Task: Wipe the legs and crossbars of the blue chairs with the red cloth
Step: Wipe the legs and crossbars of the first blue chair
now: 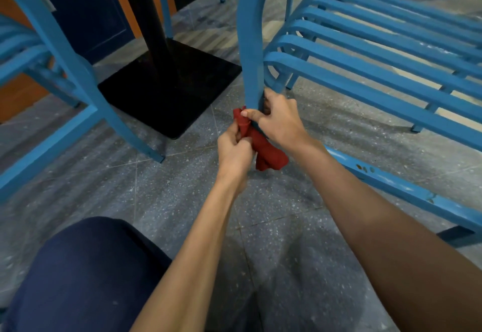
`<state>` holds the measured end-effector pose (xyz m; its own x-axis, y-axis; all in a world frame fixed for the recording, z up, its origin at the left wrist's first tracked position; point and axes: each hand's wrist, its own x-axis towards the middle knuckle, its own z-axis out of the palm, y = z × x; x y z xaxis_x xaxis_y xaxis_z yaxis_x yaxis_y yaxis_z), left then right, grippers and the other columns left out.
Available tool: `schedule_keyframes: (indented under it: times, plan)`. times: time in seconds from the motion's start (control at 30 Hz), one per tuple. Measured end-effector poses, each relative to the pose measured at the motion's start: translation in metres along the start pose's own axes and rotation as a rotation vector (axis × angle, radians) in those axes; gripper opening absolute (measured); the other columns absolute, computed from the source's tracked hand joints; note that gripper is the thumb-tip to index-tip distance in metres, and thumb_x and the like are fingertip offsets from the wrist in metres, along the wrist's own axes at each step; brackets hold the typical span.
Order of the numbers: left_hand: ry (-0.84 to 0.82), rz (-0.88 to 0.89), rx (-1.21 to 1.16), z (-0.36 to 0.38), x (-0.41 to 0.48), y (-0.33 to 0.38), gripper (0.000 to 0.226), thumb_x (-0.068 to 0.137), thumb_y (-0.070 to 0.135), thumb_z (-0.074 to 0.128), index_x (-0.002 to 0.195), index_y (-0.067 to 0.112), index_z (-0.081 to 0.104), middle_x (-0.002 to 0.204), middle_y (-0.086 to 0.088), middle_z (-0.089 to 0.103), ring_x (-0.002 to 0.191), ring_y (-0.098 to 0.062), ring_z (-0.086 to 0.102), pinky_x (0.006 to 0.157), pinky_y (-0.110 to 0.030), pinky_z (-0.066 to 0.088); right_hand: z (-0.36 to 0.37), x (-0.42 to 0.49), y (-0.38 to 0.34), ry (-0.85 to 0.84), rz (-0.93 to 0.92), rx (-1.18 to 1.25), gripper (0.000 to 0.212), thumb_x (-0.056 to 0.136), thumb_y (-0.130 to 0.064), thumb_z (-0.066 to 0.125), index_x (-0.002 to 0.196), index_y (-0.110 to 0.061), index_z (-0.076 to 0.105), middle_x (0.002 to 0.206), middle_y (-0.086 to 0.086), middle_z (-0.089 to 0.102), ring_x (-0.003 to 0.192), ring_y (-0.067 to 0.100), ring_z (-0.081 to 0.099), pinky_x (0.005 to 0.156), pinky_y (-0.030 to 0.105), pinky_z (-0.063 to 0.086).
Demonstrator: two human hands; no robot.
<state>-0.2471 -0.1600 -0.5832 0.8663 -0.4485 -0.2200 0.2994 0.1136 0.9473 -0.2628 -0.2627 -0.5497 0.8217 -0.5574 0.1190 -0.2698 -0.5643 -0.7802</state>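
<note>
A red cloth [266, 149] is bunched around the lower part of a blue chair leg [250, 52], just above the floor. My left hand [234, 151] grips the cloth from the left and below. My right hand [279, 120] curls round the same leg, with its thumb pinching the cloth's top edge against the metal. The leg belongs to a blue slatted chair [378, 52] on the right. Its low crossbar [396, 183] with chipped paint runs toward the lower right. The foot of the leg is hidden behind the cloth and my hands.
A second blue chair [67, 71] stands at the left, its leg reaching the floor near the middle. Between the chairs sits a black table pedestal with a square base [172, 84]. My knee in dark blue trousers [86, 274] fills the lower left. The floor is grey speckled tile.
</note>
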Motion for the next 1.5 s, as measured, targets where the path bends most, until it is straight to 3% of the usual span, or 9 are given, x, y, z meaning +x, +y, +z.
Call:
schedule_keyframes:
  times: [0.27,0.37,0.63,0.77,0.87,0.97,1.13,1.27,1.5]
  plan:
    - [0.001,-0.317,-0.298,-0.02,-0.017,0.007,0.03,0.081,-0.016,0.029,0.083,-0.001,0.055,0.074,-0.015,0.06,0.066,-0.022,0.06,0.065,-0.031,0.057,-0.04,-0.048,-0.027,-0.041,0.093,0.095,0.043,0.085,-0.027,0.07,0.125,-0.022,0.056,0.111,0.001,0.07,0.103,0.008,0.065,0.093,0.025,0.049]
    - [-0.117,-0.484,-0.206,-0.028,-0.016,0.011,0.034,0.082,-0.013,0.027,0.101,-0.006,0.054,0.087,-0.02,0.059,0.065,-0.022,0.063,0.056,-0.031,0.059,-0.03,-0.106,-0.004,0.013,0.11,0.233,0.029,0.086,-0.025,0.067,0.114,-0.026,0.062,0.098,-0.006,0.071,0.094,0.002,0.066,0.09,0.024,0.049]
    - [-0.483,-0.745,0.075,-0.021,-0.001,0.015,0.034,0.096,0.025,0.038,0.12,0.007,0.053,0.113,-0.018,0.057,0.088,-0.025,0.062,0.076,-0.034,0.054,0.043,-0.137,0.061,0.037,0.339,0.922,0.055,0.078,-0.027,0.072,0.13,-0.025,0.054,0.128,-0.004,0.062,0.119,0.008,0.057,0.099,0.031,0.047]
    - [-0.617,-0.78,0.322,-0.019,0.018,0.006,0.052,0.1,0.038,0.039,0.14,0.005,0.041,0.14,-0.019,0.048,0.122,-0.03,0.054,0.085,-0.041,0.053,0.058,-0.124,0.09,0.211,0.583,1.287,0.044,0.084,-0.026,0.063,0.125,-0.014,0.056,0.115,0.009,0.068,0.093,0.015,0.066,0.071,0.025,0.056]
    - [-0.608,-0.721,0.715,-0.034,0.05,0.004,0.049,0.101,0.039,0.036,0.133,0.004,0.046,0.134,-0.021,0.054,0.121,-0.033,0.054,0.081,-0.041,0.053,0.071,-0.116,0.121,0.141,0.739,1.312,0.05,0.091,-0.051,0.046,0.126,-0.018,0.058,0.118,0.005,0.067,0.093,0.018,0.063,0.063,0.026,0.054]
    - [-0.496,-0.591,0.882,-0.053,0.077,0.003,0.052,0.099,0.042,0.043,0.138,0.008,0.04,0.133,-0.021,0.053,0.114,-0.034,0.057,0.074,-0.039,0.054,0.096,-0.106,0.15,0.231,0.85,1.274,0.056,0.083,-0.051,0.056,0.124,-0.013,0.059,0.118,0.012,0.067,0.095,0.024,0.065,0.084,0.042,0.054]
    - [-0.582,-0.212,0.854,-0.059,0.088,-0.011,0.051,0.094,0.027,0.057,0.141,0.03,0.036,0.14,0.004,0.049,0.12,-0.016,0.054,0.086,-0.036,0.051,0.144,-0.084,0.174,0.266,1.038,0.926,0.024,0.093,-0.025,0.057,0.113,-0.011,0.056,0.105,0.016,0.067,0.081,0.028,0.065,0.062,0.033,0.052]
    - [-0.647,0.18,0.796,-0.055,0.086,-0.031,0.042,0.096,0.014,0.054,0.136,0.021,0.042,0.13,0.01,0.052,0.12,-0.006,0.053,0.091,-0.026,0.051,0.179,-0.06,0.17,0.193,0.999,0.752,0.031,0.095,-0.024,0.05,0.123,-0.011,0.057,0.109,0.015,0.066,0.092,0.03,0.065,0.073,0.035,0.053]
    - [-0.616,0.205,0.748,-0.06,0.093,-0.046,0.042,0.096,0.023,0.053,0.136,0.029,0.041,0.119,0.018,0.058,0.105,0.005,0.06,0.076,-0.02,0.055,0.202,-0.05,0.166,0.357,1.043,1.095,0.034,0.093,-0.04,0.056,0.095,-0.008,0.068,0.095,0.012,0.071,0.084,0.026,0.068,0.08,0.037,0.055]
